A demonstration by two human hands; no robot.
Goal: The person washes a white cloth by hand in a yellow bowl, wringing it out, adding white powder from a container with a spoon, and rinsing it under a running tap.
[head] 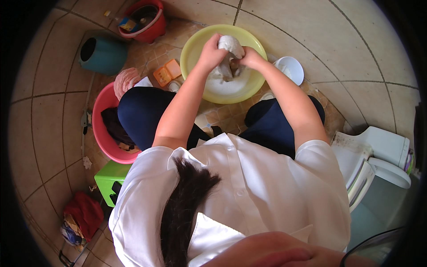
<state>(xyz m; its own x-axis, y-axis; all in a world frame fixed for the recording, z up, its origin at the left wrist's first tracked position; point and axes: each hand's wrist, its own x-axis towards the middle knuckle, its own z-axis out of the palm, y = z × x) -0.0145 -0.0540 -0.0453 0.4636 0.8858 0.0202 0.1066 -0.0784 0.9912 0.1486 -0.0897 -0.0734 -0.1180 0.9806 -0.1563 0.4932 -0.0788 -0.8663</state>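
Observation:
Both my hands are over a round yellow plastic basin (195,38), which stands on the tiled floor with whitish, sudsy water (227,88) in it. My left hand (213,51) grips a wet, pale cloth item (230,45) from its left side. From the right, my right hand (250,57) holds the same cloth, its fingertips partly hidden behind the fabric. A bunched white part bulges up between the hands, and a greyer part hangs down towards the suds. What kind of garment it is, I cannot tell.
Right of the basin is a white bowl (295,68); left of it lies an open orange soap box (166,72). A pink tub (100,123) with dark clothes, a teal bucket (110,55) and a red bucket (161,21) stand left. A green stool (106,177) is beside me, a toilet (380,143) at right.

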